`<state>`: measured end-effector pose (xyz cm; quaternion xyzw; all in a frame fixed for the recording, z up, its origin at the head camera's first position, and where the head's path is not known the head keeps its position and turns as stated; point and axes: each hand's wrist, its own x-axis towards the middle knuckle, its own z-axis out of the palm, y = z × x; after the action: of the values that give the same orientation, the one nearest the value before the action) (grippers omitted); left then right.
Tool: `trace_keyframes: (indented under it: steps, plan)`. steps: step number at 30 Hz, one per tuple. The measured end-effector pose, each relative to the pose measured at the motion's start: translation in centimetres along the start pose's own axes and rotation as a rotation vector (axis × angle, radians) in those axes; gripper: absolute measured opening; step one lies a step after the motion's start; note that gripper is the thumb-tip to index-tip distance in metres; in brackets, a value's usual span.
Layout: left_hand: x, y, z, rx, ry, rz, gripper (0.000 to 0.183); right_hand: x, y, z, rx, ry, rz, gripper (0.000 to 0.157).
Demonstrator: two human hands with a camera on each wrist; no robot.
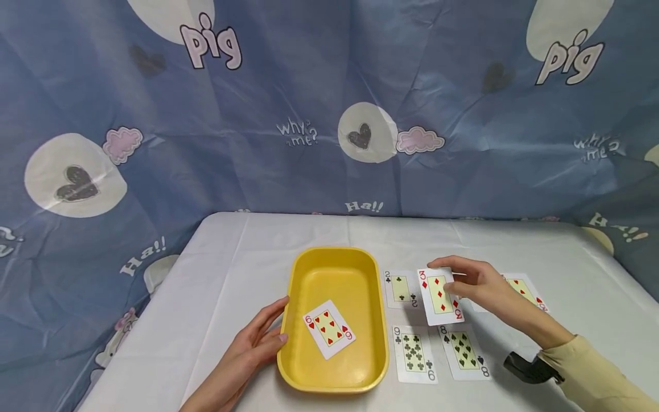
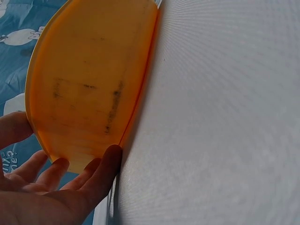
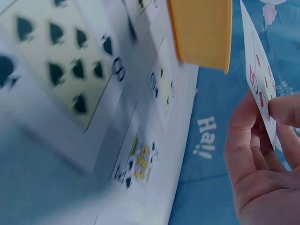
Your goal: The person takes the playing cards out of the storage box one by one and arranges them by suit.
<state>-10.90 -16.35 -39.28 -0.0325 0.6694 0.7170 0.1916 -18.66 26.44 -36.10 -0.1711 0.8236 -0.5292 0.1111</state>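
Observation:
My right hand [image 1: 476, 280] pinches a red diamond playing card [image 1: 431, 294] between thumb and fingers, holding it tilted above the table. In the right wrist view the same card [image 3: 258, 70] stands nearly edge-on in the fingers. My left hand [image 1: 249, 349] rests its fingertips against the outer left side of a yellow tray [image 1: 381, 320]; the left wrist view has the fingertips [image 2: 110, 157] on the outer wall. Inside the tray lies a six of hearts [image 1: 329, 330], face up and slanted. Near the held card lie a two of clubs [image 1: 400, 289] and an eight of spades [image 1: 465, 352].
A nine of clubs [image 1: 414, 355] lies right of the tray. A hearts card [image 1: 525, 289] lies partly hidden behind the right hand. The right wrist view also shows a face card [image 3: 140, 161] on the white tabletop [image 1: 247, 257]. Blue printed cloth [image 1: 288, 177] hangs behind.

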Motion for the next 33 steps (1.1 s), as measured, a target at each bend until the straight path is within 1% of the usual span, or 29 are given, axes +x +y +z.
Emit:
trace_keyframes:
  steps: [4, 15, 20, 23, 26, 30, 33]
  plan:
    - [0.0, -0.1, 0.0, 0.004, -0.009, 0.002, 0.064, -1.0, 0.3, -0.8, -0.019, -0.003, 0.002, 0.04]
    - [0.1, -0.1, 0.1, 0.013, 0.0, -0.029, 0.065, -4.1, 1.4, -2.5, -0.098, 0.021, 0.027, 0.041]
    - [0.1, -0.1, 0.1, 0.011, 0.0, -0.015, 0.065, -5.5, 2.3, -3.0, -0.125, 0.027, 0.019, 0.045]
    - [0.0, -0.1, 0.1, 0.011, 0.007, 0.001, 0.064, -6.3, 3.0, -3.5, -0.148, 0.012, 0.022, 0.045]
    - [0.0, 0.0, 0.1, 0.009, 0.017, 0.011, 0.064, -6.8, 4.0, -4.1, -0.149, -0.049, 0.013, 0.044]
    - [-0.1, 0.0, 0.2, 0.013, 0.023, 0.01, 0.064, -7.5, 5.4, -4.8, -0.103, -0.184, -0.011, 0.043]
    - [-0.1, 0.0, 0.2, 0.019, 0.017, 0.01, 0.065, -8.0, 6.2, -5.1, -0.125, -0.239, -0.032, 0.044]
